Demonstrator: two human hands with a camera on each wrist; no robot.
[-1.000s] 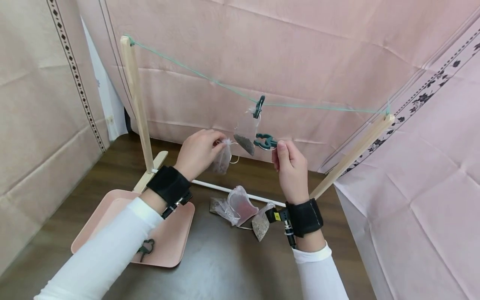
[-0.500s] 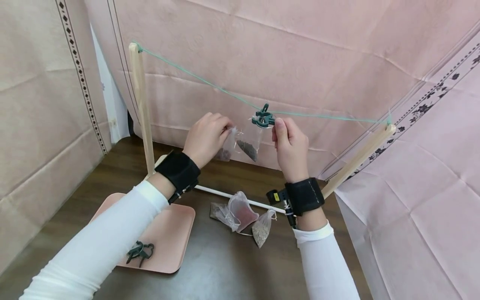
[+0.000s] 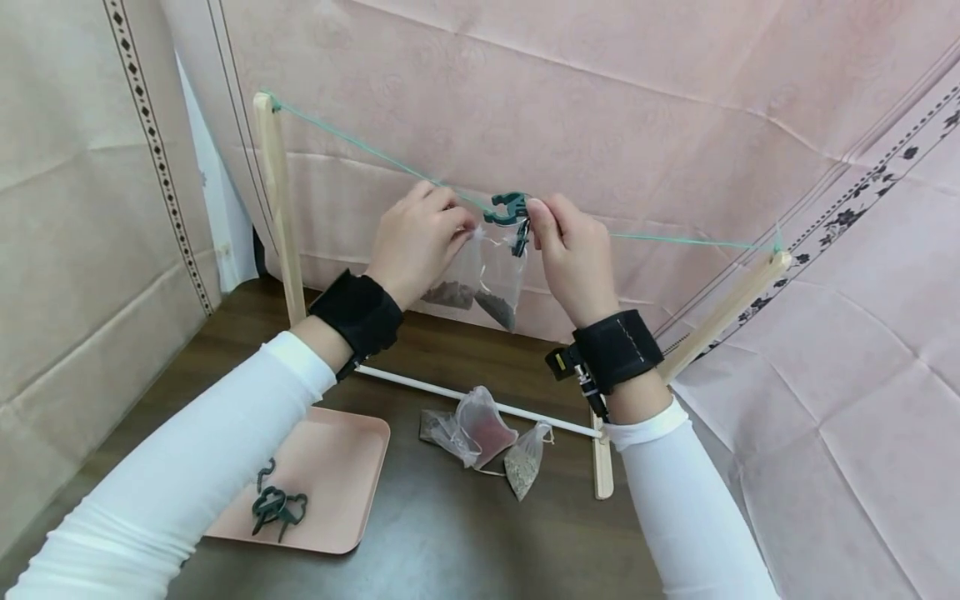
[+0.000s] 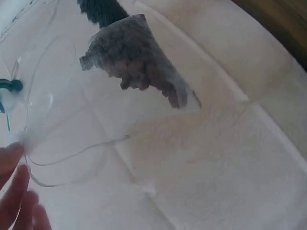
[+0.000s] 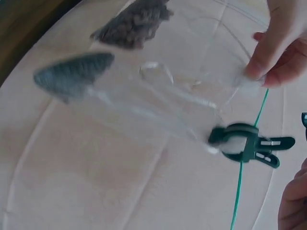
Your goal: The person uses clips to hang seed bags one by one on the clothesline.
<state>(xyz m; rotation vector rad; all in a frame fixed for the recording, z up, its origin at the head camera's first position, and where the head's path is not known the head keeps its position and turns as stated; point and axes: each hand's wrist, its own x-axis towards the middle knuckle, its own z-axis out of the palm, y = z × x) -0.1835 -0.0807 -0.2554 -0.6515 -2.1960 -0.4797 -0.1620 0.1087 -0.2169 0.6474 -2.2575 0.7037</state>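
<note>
My left hand (image 3: 416,246) pinches the top of a sheer drawstring bag (image 4: 136,60) with dark brown lumps in its bottom. That bag hangs just under the green string (image 3: 345,143). My right hand (image 3: 573,258) grips a dark green spring clip (image 3: 508,208) by its handles, its jaws at the string and pointing left. Right beside it, a second spring clip (image 5: 240,141) sits on the string and bites the top of another sheer bag (image 3: 497,307) with dark grey filling. The two bags overlap in the head view. In the right wrist view the held clip is mostly cut off.
Wooden posts, left (image 3: 273,192) and right (image 3: 727,308), carry the string; a white rod (image 3: 450,390) joins them low down. Several filled sheer bags (image 3: 483,429) lie on the table by the rod. At the left, a pink tray (image 3: 360,467) holds several spring clips (image 3: 279,507).
My left hand has lifted its bag up and right to the string. My right hand has raised its clip past the hanging bag to string height and shifted slightly left.
</note>
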